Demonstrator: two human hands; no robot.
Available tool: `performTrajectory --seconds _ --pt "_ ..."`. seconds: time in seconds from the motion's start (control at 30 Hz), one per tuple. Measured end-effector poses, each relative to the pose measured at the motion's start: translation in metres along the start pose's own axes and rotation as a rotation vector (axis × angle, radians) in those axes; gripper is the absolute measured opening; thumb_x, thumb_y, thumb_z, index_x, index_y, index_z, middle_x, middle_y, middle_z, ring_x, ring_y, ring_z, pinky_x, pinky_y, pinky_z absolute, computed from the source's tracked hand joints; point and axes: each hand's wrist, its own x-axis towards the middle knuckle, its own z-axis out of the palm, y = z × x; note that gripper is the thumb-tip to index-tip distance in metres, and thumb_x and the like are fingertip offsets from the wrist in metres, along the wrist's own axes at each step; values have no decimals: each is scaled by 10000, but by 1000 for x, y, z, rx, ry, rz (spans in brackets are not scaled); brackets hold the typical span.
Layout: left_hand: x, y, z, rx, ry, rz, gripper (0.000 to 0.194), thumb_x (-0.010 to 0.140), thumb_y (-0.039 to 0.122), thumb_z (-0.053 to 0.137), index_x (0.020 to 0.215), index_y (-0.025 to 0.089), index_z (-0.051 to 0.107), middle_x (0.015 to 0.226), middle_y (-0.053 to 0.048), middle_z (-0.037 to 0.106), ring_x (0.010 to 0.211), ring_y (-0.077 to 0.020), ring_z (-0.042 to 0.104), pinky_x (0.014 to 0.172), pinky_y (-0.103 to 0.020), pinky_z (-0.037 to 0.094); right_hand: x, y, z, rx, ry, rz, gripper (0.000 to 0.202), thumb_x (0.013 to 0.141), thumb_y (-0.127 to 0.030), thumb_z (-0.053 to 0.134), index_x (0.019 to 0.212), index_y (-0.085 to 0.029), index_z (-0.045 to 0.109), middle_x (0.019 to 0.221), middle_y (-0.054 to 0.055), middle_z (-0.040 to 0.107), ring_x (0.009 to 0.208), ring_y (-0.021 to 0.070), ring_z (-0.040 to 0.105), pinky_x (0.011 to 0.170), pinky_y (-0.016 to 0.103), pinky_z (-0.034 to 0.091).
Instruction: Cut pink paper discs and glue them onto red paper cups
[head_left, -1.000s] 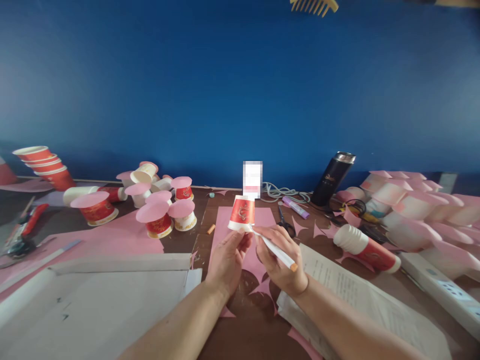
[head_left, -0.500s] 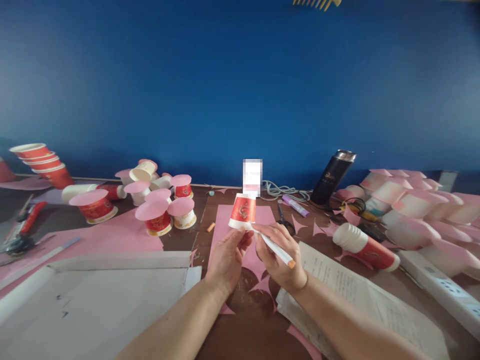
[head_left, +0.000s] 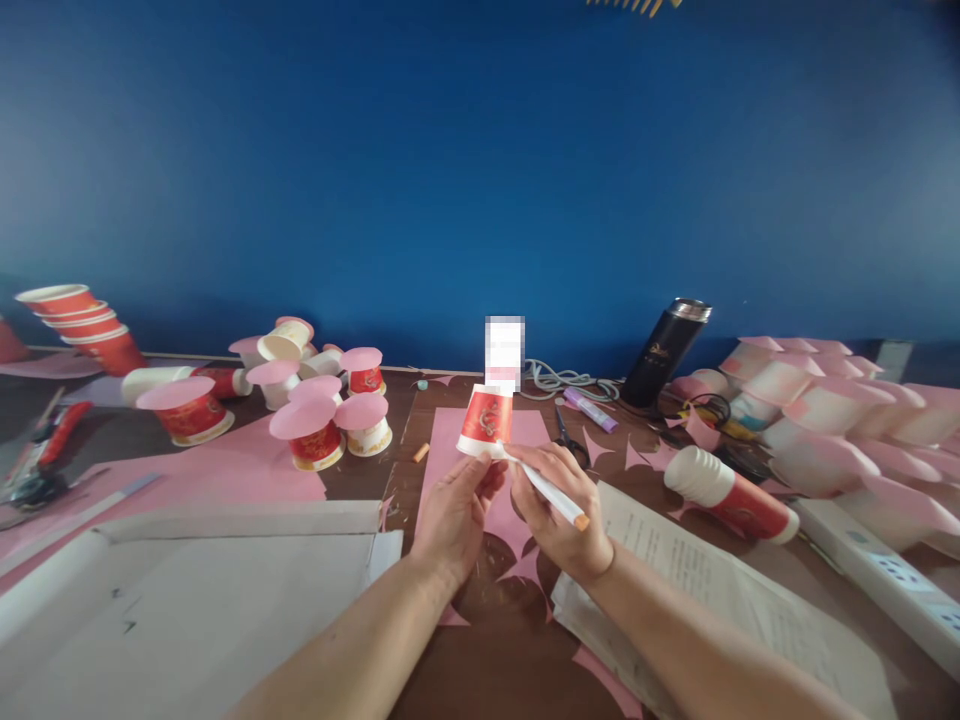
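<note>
A red and white paper cup (head_left: 487, 415) with a gold dragon print is upside down in the middle of the head view. My left hand (head_left: 457, 505) is closed on the cup's lower white rim. In my right hand (head_left: 559, 505) is a white marker (head_left: 551, 492) with an orange end, held like a pen. Its tip meets the white band near the rim; any mark it makes is too small to see. Beneath the hands lies a pink paper sheet (head_left: 444, 440). An orange pen cap (head_left: 421, 453) rests left of it.
Cups topped with pink paper discs (head_left: 307, 420) stand at left, behind a white box (head_left: 240, 520). Scissors (head_left: 571, 440), a glue stick (head_left: 591, 410), a black flask (head_left: 664, 355), stacked cups (head_left: 731, 495), printed papers (head_left: 720, 590) and a power strip (head_left: 885, 575) are at right.
The marker's tip has risen slightly along the cup's white band, and the cup has shifted up a touch. Both hands keep their hold.
</note>
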Motion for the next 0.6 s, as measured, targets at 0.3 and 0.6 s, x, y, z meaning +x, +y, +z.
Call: performTrajectory --seconds 0.3,0.6 --pt "-1 0 0 10 -8 -4 221 597 249 836 754 131 735 775 -38 706 751 -122 639 803 -254 470 0 0 -1 -8 -4 -2 255 859 -127 557 1087 -220 625 918 59 692 806 200 618 753 376 490" --pt "1 -1 -2 39 -33 13 201 639 259 813 782 138 742 823 -50 712 785 -129 635 807 -258 465 1 0 -1 -9 -6 -9 255 859 -119 558 1088 -212 621 904 57 685 795 195 612 743 372 489"
